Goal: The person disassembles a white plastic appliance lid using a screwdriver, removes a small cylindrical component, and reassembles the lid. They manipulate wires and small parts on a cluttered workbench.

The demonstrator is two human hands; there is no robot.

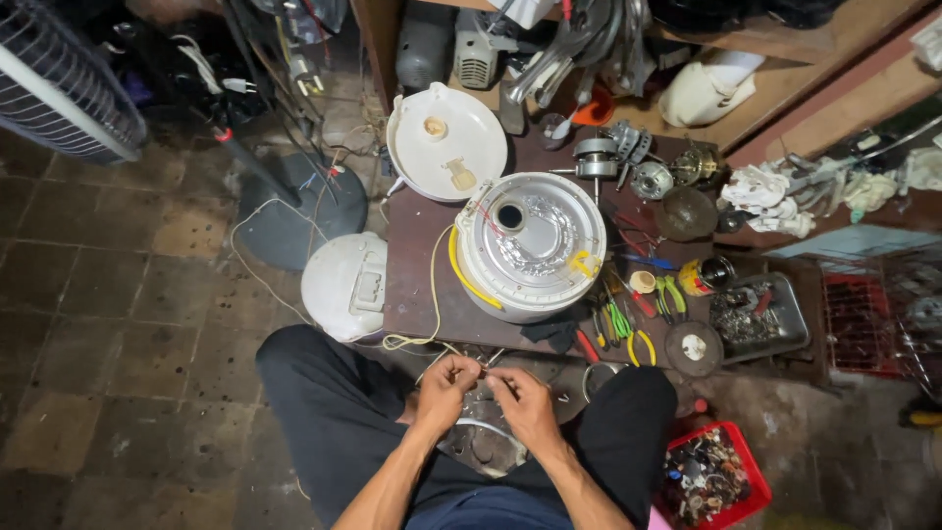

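— Two hands meet over the lap: the left hand (pixel 444 385) and the right hand (pixel 522 400), fingertips nearly touching. What do they hold?

— A thin wire (pixel 488 361), it seems. The fingers of each hand are pinched together on it, the short stretch between them running left to right. Too fine to tell more.

— Which hand is nearer the wire's run?

— The left. From its fingertips a pale yellow lead (pixel 433 294) climbs away toward the cooker body.

— And below the fingers?

— A round metal part (pixel 481 444) rests on the lap, just under both hands.

— Beyond them?

— Straight ahead of the fingers stands the opened rice cooker body (pixel 530 245) on a dark low table (pixel 417 250). Ahead and right of the right hand lie pliers (pixel 618 324) with green and yellow grips. Ahead and left of the left hand sits a white lid (pixel 345 285) on the floor; farthest ahead, a white base plate (pixel 446 142).
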